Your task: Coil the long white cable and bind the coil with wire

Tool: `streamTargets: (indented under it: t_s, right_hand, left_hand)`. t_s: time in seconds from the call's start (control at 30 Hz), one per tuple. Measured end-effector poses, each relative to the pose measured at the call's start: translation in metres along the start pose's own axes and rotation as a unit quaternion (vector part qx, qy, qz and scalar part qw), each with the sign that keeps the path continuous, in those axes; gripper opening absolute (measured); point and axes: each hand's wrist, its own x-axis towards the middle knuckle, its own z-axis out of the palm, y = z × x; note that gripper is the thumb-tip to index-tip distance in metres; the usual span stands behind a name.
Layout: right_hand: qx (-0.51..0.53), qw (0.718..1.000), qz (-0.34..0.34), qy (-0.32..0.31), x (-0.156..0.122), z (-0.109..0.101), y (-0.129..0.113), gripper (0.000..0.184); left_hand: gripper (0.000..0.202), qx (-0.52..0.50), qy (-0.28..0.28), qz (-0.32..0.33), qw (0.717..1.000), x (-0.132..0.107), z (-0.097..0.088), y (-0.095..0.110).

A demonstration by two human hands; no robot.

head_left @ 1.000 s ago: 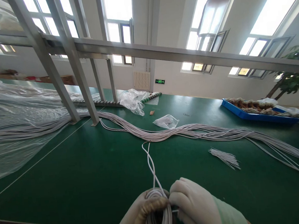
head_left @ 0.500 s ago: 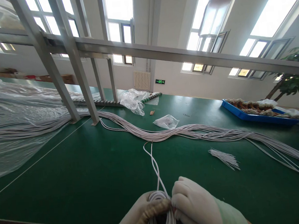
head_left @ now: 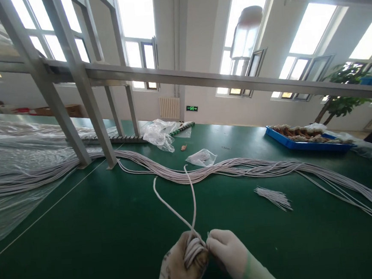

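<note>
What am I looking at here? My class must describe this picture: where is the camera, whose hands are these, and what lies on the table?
No machine here: a person wears a camera on the head, looking forward and down at their own gloved hands. The left hand holds a small coil of white cable in a closed grip; the right hand pinches the coil's side. Two loose strands run from the coil toward a long bundle of white cables lying across the green table. Also there: a bunch of short white strands, a plastic bag, a blue tray far right, a clear plastic sheet at left.
</note>
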Motion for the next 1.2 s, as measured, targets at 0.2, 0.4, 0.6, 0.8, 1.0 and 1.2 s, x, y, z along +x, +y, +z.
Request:
streamTargets:
  t_s: [0.2, 0.4, 0.6, 0.8, 1.0, 1.2]
  right_hand:
    - [-0.048, 0.959, -0.273, 0.052, -0.016, -0.016, 0.002, 0.037]
    - [-0.212, 0.898, -0.38, 0.064, -0.01, -0.013, -0.002, 0.008]
    - [-0.155, 0.978, -0.13, 0.052, -0.009, -0.001, -0.016, 0.013]
    - [0.012, 0.998, 0.008, -0.068, -0.004, -0.006, -0.008, 0.024]
    - [-0.331, 0.885, -0.325, 0.049, -0.015, -0.019, -0.01, 0.021]
    - [-0.472, 0.798, -0.372, 0.039, -0.01, -0.02, -0.023, 0.005]
  left_hand:
    - [0.069, -0.284, -0.022, -0.091, 0.954, 0.015, -0.014, -0.015]
    - [0.07, -0.302, -0.085, -0.084, 0.946, 0.01, -0.015, -0.009]
    - [0.06, -0.078, -0.013, -0.036, 0.996, -0.008, -0.012, 0.008]
    - [0.055, -0.06, 0.021, -0.031, 0.998, -0.006, -0.014, 0.002]
    - [0.073, -0.265, -0.022, -0.092, 0.96, 0.012, -0.018, -0.015]
    - [0.066, -0.29, -0.082, -0.087, 0.949, 0.009, -0.016, -0.011]
